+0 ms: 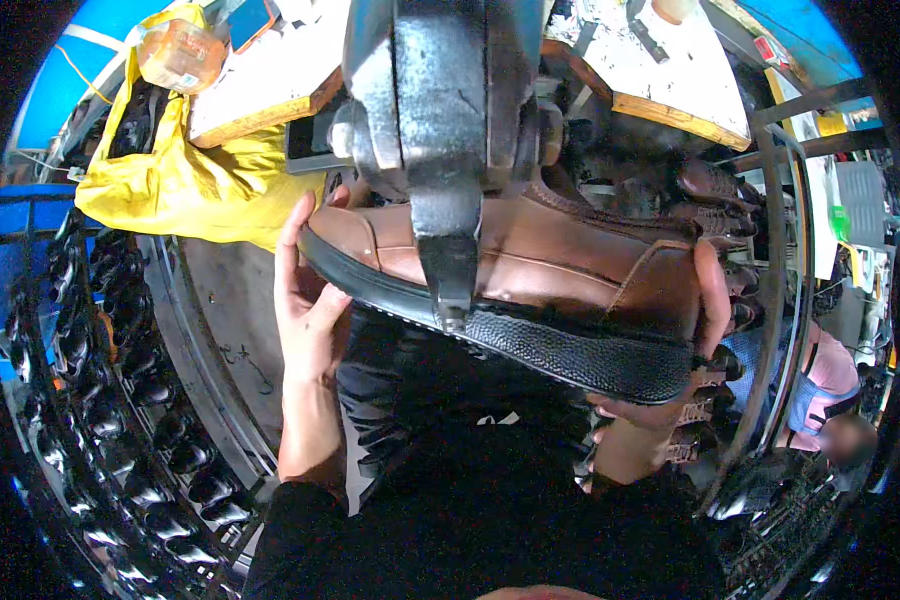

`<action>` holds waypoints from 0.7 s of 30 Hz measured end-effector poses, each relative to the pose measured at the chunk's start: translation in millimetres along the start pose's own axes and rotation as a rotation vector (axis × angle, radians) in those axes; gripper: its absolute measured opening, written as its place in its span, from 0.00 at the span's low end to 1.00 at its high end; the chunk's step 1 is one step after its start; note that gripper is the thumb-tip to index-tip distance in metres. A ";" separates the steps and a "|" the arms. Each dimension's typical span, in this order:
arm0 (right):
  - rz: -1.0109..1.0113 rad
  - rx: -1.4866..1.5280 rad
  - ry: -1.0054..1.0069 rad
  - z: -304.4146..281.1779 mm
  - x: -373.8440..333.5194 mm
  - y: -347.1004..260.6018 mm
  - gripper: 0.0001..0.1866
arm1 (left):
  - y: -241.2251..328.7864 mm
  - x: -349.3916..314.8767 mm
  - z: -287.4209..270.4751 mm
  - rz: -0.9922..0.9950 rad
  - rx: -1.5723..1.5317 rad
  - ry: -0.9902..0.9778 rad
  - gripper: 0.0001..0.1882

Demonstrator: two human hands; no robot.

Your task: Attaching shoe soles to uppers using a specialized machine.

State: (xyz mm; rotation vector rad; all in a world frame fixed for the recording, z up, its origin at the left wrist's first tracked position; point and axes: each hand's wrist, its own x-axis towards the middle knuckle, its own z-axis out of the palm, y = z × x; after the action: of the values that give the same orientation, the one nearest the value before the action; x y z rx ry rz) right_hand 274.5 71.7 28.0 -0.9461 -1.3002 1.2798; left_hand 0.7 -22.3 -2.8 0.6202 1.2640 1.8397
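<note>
One rack of black shoes [120, 370], standing at the left side. One white-topped desk [670, 75], edge worn, showing on both sides of the machine. One machine arm [435, 100], dark metal, descending across the middle of the shoe. One yellow bag [170, 195], left of the arm, beside the desk edge. One brown shoe [560, 260], black-soled, lying crosswise behind the arm, its sole turned toward the wearer. Two hands, holding it between them: left hand [307, 318] at the narrower end, thumb near the sole's lower edge and fingers around the tip; right hand [711, 298] with fingers curved around the thicker end, the rest partly hidden by the shoe. One arm tip [453, 315], over the side of the sole between the hands; actual contact cannot be told. Step in hand, as judged: guiding the sole's rim under the tip, probably for stitching. Next move likely calls for steady, even turning, with fingers kept well apart from the tip.
</note>
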 end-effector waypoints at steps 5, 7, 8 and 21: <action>0.112 0.075 -0.019 0.2 -2.4 -2.1 0.70 | -2.8 -0.9 -3.0 0.020 0.012 -0.015 0.48; 0.156 0.103 -0.026 1.4 -2.6 -2.6 0.70 | -3.8 0.7 -4.2 0.028 0.005 -0.018 0.48; 0.178 0.116 -0.030 1.9 -1.8 -2.9 0.70 | -3.4 1.4 -5.2 0.029 0.015 -0.014 0.48; -0.144 0.000 -0.378 40.6 16.6 17.7 0.66 | 13.7 -1.9 -36.0 0.118 0.125 0.093 0.47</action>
State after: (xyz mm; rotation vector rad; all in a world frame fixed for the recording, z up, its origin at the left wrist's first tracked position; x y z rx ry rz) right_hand 229.9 83.2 17.0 -0.6127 -1.6266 1.3875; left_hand -30.1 -45.4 -3.8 0.6968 1.4393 1.9152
